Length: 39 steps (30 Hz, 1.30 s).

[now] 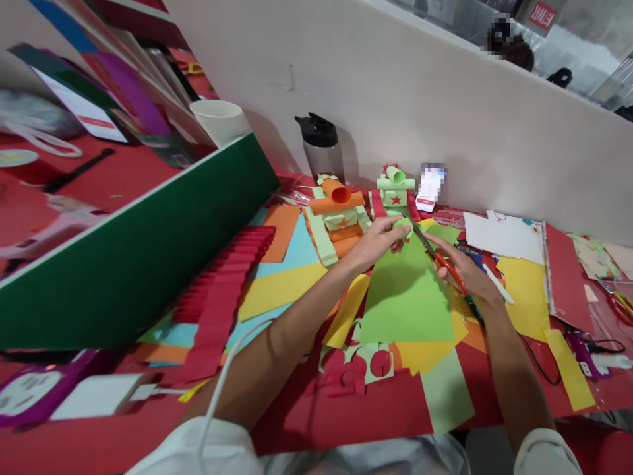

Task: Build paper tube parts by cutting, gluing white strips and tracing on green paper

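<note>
My left hand (376, 241) pinches a small light-green paper piece (403, 227) between thumb and fingers. My right hand (463, 265) grips scissors (451, 272) with red handles. Their blades point up and left, close beside the green piece; whether they touch it I cannot tell. Under both hands lies a large green paper sheet (408, 310). Just beyond stand two paper models with rolled tubes: an orange and pale-green one (324, 234) and a green and red one (395, 198) bearing a red star.
Red paper cut-outs (346, 373) and yellow paper (524, 297) lie around. At the left rises a green board (148, 251), beside pleated red paper (212, 316). A bottle (321, 148) and a phone (431, 187) stand by the white partition (376, 86). A white cable (220, 389) crosses my left arm.
</note>
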Motion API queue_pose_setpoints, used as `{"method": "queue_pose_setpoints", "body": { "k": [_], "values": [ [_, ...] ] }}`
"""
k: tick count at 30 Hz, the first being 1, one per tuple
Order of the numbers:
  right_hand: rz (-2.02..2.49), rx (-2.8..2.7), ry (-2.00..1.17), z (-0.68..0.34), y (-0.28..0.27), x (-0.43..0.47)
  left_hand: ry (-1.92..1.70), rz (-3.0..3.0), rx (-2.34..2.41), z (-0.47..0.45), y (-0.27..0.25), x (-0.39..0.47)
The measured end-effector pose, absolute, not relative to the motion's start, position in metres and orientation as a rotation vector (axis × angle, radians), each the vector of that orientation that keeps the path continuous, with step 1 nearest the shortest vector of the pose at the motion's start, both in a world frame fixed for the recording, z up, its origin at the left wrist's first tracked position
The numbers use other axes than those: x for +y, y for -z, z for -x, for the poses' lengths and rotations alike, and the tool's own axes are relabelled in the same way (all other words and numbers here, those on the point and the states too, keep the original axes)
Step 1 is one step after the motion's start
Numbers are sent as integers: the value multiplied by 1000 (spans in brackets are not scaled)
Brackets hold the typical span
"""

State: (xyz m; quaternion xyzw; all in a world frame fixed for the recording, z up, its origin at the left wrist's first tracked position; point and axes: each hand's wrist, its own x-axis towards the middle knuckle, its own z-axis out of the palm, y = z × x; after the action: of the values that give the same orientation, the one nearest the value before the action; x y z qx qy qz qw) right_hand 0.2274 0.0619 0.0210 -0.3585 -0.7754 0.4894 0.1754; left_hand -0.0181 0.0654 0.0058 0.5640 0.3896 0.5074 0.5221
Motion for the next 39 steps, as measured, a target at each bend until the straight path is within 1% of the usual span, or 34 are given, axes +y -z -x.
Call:
{"method": "queue_pose_setpoints", "body": {
  "k": [5, 9, 26, 31, 39],
  "values": [
    [1066, -2272, -1305, -231, -31, 67, -1170, -1415, 954, 21, -9, 66],
    [1041, -2316, -1378, -236, -34, 73, -1176, -1428, 960, 22, -8, 66],
    [975, -2357, -1415, -242, -23, 83, -1170, -1444, 1047, 21, -2, 65],
    [1020, -2370, -1349, -239, -28, 79, -1176, -1442, 1053, 21, -4, 65],
    [1035, -2336, -1359, -233, -34, 77, -1189, -1448, 1027, 22, -2, 66]
  ]
}}
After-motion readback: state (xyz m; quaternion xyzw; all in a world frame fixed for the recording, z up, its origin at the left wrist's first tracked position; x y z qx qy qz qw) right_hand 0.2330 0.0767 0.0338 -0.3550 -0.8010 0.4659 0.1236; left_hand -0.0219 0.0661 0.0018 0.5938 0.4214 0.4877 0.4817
